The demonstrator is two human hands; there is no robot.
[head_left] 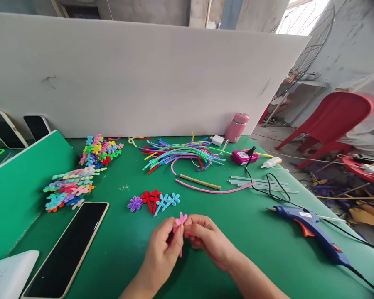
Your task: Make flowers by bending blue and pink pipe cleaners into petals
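My left hand (163, 249) pinches a pink pipe-cleaner flower (181, 219), with its short stem hanging below the fingers. Close beside it on the right, my right hand (207, 238) has its fingers pressed together at the flower's edge; whatever lies between them is hidden. Just beyond the hands on the green table lie a purple flower (135, 203), red flowers (151, 199) and light blue flowers (167, 202). A long pink pipe cleaner (215, 191) curves behind them, beside a thin tan stick (200, 182).
Pipe cleaners (180, 153) lie in a bundle at the back, with finished flowers (70, 189) at left near a phone (67, 249). A blue glue gun (311, 232), glue sticks (258, 182), cable and pink bottle (237, 127) are at right. A white board (143, 79) stands behind.
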